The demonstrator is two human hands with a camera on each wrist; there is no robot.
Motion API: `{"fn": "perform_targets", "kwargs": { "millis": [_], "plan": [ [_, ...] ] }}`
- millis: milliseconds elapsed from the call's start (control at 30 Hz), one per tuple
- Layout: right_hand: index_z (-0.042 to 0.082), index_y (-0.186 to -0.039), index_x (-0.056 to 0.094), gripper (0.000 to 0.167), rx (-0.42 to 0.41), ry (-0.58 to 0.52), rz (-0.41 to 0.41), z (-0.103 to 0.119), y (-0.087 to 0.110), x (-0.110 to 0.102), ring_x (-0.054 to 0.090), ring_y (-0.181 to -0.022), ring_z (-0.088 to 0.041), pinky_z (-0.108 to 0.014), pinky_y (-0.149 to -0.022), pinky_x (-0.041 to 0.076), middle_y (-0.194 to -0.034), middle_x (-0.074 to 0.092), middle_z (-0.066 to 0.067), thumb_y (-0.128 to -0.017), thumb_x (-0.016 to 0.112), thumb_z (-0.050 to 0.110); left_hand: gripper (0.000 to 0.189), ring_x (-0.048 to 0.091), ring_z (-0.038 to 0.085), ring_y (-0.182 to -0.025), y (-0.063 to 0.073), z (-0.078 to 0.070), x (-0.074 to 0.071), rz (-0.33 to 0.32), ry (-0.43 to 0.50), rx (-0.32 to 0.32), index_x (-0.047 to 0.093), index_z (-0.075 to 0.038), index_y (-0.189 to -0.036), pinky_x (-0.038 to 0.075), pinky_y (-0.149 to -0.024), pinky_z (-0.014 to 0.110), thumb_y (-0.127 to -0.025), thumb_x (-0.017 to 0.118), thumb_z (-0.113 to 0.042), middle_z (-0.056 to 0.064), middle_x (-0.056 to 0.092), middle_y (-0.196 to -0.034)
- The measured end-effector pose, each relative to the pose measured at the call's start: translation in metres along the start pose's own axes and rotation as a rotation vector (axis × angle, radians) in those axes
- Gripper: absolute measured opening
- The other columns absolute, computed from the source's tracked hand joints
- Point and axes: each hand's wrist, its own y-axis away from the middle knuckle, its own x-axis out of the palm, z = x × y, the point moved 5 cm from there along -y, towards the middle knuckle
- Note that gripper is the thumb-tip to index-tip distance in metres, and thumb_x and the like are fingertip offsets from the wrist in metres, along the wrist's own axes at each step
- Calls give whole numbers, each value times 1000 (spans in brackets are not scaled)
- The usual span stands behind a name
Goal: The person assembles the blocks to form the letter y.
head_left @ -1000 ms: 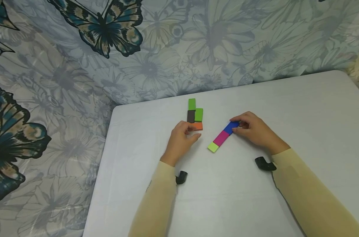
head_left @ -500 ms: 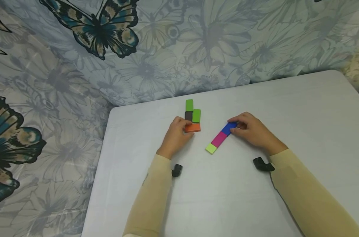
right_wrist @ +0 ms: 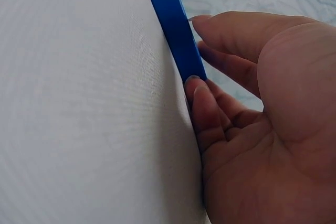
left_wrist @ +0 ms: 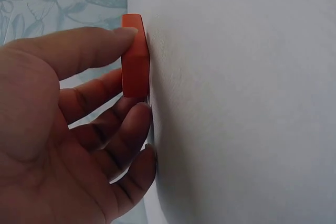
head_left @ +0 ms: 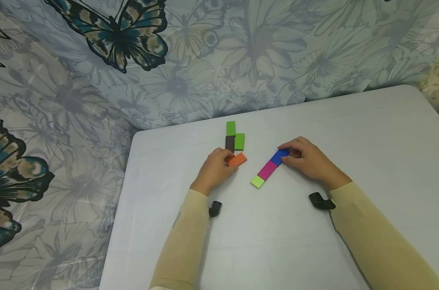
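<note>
My left hand (head_left: 213,171) pinches an orange block (head_left: 238,159) between thumb and fingers; the left wrist view shows the thumb on the face of the orange block (left_wrist: 136,69). The block is tilted, just in front of a dark brown block (head_left: 229,142). My right hand (head_left: 310,159) holds the far end of a blue block (head_left: 279,157), thumb on one side and fingers on the other. A magenta block (head_left: 267,170) and a lime block (head_left: 257,181) continue from the blue one in a slanting row. In the right wrist view, fingertips touch the end of the blue block (right_wrist: 178,35).
Beyond the left hand, one green block (head_left: 231,128) lies behind the brown block and another green block (head_left: 239,141) beside it. All rest on a white table (head_left: 262,241). A patterned cloth (head_left: 190,76) hangs along the table's back edge.
My left hand has taken hold of the orange block, turned it at an angle and drawn it slightly away from the brown and green blocks. The right hand stays on the blue block.
</note>
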Motion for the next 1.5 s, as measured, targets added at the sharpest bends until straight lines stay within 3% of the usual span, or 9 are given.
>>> {"fn": "perform_targets", "kwargs": {
  "millis": [167, 267, 367, 600, 800, 933, 1200, 1500],
  "plan": [
    [5, -136, 73, 33, 4, 12, -2, 1, 0, -1, 53, -100, -26, -39, -86, 44, -115, 59, -13, -103, 77, 12, 55, 58, 21, -95, 7, -1, 4, 67, -16, -31, 60, -15, -152, 50, -85, 39, -100, 76, -19, 2, 60, -111],
    [6, -136, 73, 34, 11, 17, -6, 1, 0, -2, 53, -101, -26, -40, -86, 44, -116, 59, -13, -103, 77, 13, 58, 59, 21, -94, 12, -3, 6, 94, -24, -30, 58, -20, -155, 50, -84, 40, -99, 74, -19, 1, 61, -113],
    [6, -136, 73, 34, 18, 17, -8, 0, 0, -3, 54, -101, -26, -41, -87, 44, -116, 59, -13, -103, 77, 13, 55, 59, 21, -94, 16, -3, 8, 102, -26, -20, 59, -21, -153, 50, -83, 39, -99, 73, -19, 0, 61, -114],
    [6, -136, 73, 34, 16, 16, -7, -2, 0, -2, 53, -101, -26, -41, -87, 44, -116, 59, -13, -103, 77, 13, 45, 58, 19, -84, 31, 0, 11, 123, -8, -49, 60, -12, -139, 49, -76, 37, -97, 74, -17, 2, 59, -98],
    [6, -136, 73, 34, 20, 21, -6, -2, 1, -2, 53, -101, -27, -42, -87, 44, -115, 59, -13, -103, 77, 13, 43, 60, 20, -84, 43, -4, 15, 187, -25, -78, 57, -14, -134, 50, -77, 38, -94, 75, -16, 0, 63, -99],
    [5, -136, 73, 34, 20, 14, -3, -2, 2, -1, 54, -102, -27, -41, -87, 44, -115, 58, -14, -103, 77, 12, 42, 60, 20, -82, 48, -10, 18, 233, -54, -65, 58, -13, -131, 51, -78, 38, -93, 75, -15, -1, 64, -99],
    [5, -136, 72, 34, 6, 9, -3, 0, 2, 1, 53, -101, -27, -39, -87, 44, -115, 58, -13, -103, 77, 12, 36, 57, 17, -79, 59, -14, 24, 243, -76, -38, 62, -14, -125, 49, -72, 34, -93, 79, -17, -4, 61, -94],
    [4, -136, 73, 34, 5, 10, -7, 2, 0, 0, 53, -100, -27, -39, -86, 44, -115, 59, -14, -103, 77, 11, 42, 57, 13, -78, 70, -24, 29, 293, -73, 23, 63, -12, -128, 51, -76, 31, -95, 85, -24, -8, 62, -98]
  ]
}}
